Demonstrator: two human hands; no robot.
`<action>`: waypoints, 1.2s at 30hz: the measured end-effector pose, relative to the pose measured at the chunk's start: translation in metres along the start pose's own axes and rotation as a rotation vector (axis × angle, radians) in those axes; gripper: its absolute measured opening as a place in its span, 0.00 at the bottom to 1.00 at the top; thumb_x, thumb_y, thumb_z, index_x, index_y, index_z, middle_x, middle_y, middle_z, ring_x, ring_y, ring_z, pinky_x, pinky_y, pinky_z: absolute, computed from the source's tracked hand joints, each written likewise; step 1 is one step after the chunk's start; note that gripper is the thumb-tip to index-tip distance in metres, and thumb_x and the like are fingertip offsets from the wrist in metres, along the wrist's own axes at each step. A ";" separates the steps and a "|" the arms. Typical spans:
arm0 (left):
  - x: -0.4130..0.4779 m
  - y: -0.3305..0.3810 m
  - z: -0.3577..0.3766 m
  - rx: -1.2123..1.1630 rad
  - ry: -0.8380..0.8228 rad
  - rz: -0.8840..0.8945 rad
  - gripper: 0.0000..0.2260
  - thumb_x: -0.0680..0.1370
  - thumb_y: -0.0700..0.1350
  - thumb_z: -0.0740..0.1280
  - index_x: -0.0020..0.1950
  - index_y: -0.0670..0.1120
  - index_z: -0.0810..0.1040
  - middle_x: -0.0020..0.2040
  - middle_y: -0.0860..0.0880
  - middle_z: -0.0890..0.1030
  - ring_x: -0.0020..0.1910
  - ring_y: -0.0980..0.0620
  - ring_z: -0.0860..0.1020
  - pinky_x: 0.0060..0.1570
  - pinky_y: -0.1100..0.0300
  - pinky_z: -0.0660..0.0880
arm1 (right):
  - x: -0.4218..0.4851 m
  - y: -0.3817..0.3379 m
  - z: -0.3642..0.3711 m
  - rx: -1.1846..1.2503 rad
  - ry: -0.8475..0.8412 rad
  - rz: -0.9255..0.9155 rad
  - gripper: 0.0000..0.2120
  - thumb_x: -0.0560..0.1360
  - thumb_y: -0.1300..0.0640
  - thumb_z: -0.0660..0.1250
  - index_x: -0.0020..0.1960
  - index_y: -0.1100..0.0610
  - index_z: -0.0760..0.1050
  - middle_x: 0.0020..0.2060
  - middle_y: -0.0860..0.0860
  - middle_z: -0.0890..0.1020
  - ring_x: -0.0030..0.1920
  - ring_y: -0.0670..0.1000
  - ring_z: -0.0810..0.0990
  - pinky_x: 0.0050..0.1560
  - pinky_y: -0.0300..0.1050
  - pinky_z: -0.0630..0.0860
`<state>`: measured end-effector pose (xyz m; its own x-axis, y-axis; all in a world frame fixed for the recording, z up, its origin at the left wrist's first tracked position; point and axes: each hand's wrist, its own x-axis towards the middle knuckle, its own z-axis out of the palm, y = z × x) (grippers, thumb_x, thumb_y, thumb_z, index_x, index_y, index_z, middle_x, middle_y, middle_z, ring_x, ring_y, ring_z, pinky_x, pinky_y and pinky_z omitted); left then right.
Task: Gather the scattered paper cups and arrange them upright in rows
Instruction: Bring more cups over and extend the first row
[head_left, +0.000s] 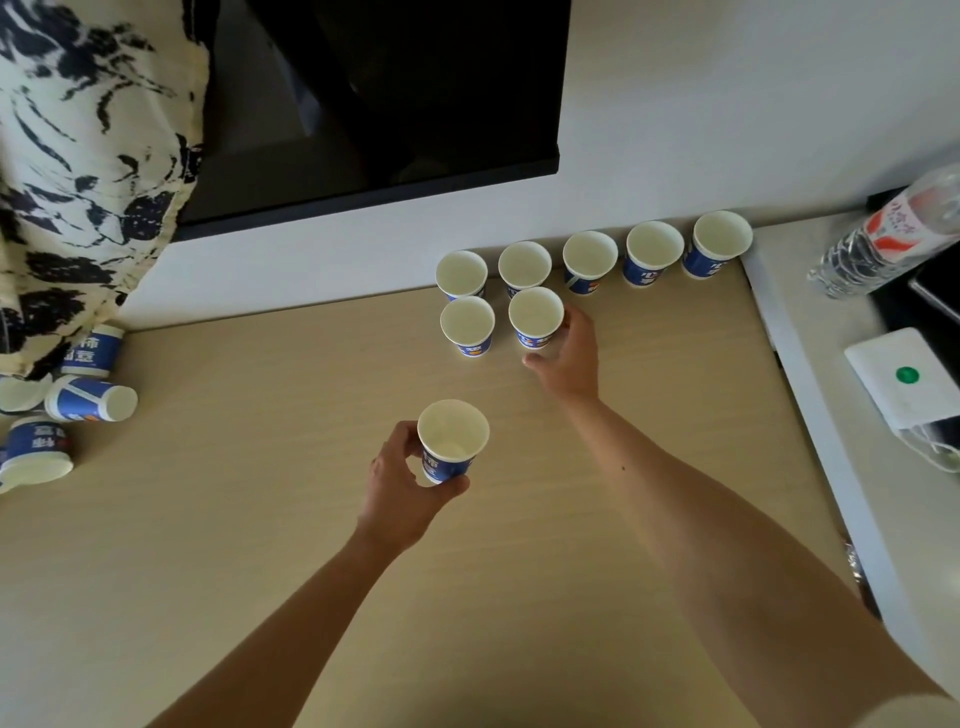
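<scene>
Paper cups, blue-printed outside and plain white inside, are being sorted on a pale wood-grain desk. One upright cup is sitting in the left hand over the middle of the desk. The fingers and thumb are curling round its lower wall, and its mouth is facing up.

The right hand is reaching further back, its fingers wrapping the side of a second-row cup. Whether that cup is already resting on the desk is unclear. It is sitting just beside another front-row cup. Behind them, a back row of five cups is standing upright along the white wall.

At the far left, several tipped cups are lying on their sides or upside down, well apart from the rows, near a cream curtain with dark blotches.

The cups are looking empty, very light and thin-walled. They are probably denting under a hard squeeze and toppling at a nudge, so a gentle hold round the middle or lower wall seems safest.

Above, a black screen is hanging on the wall. To the right, a clear plastic water bottle and a white box with a green dot are lying on a white ledge.
</scene>
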<state>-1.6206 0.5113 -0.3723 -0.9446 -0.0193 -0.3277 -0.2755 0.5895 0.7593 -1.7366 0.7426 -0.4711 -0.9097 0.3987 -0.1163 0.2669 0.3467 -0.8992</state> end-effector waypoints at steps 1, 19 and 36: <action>0.001 0.001 0.001 -0.006 0.000 0.001 0.27 0.63 0.44 0.81 0.57 0.52 0.74 0.51 0.58 0.81 0.53 0.58 0.77 0.45 0.59 0.72 | -0.006 0.002 -0.002 -0.008 0.004 0.011 0.33 0.62 0.67 0.75 0.66 0.62 0.71 0.57 0.48 0.72 0.61 0.58 0.75 0.63 0.53 0.74; 0.025 0.070 0.040 0.040 -0.060 0.248 0.26 0.64 0.44 0.81 0.59 0.44 0.77 0.52 0.51 0.81 0.50 0.49 0.77 0.52 0.57 0.73 | -0.094 -0.036 -0.070 0.428 -0.574 0.070 0.28 0.67 0.58 0.77 0.66 0.51 0.76 0.61 0.54 0.82 0.65 0.59 0.78 0.69 0.67 0.69; 0.030 0.038 0.045 0.147 -0.067 0.129 0.26 0.68 0.45 0.78 0.63 0.49 0.75 0.56 0.53 0.76 0.55 0.52 0.74 0.52 0.57 0.73 | 0.000 0.006 -0.082 0.007 0.056 0.104 0.24 0.64 0.53 0.80 0.54 0.45 0.70 0.49 0.44 0.82 0.49 0.47 0.81 0.49 0.46 0.78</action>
<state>-1.6518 0.5694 -0.3787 -0.9549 0.1149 -0.2737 -0.1195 0.6953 0.7088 -1.7091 0.8143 -0.4423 -0.8581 0.4788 -0.1857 0.3566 0.2954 -0.8863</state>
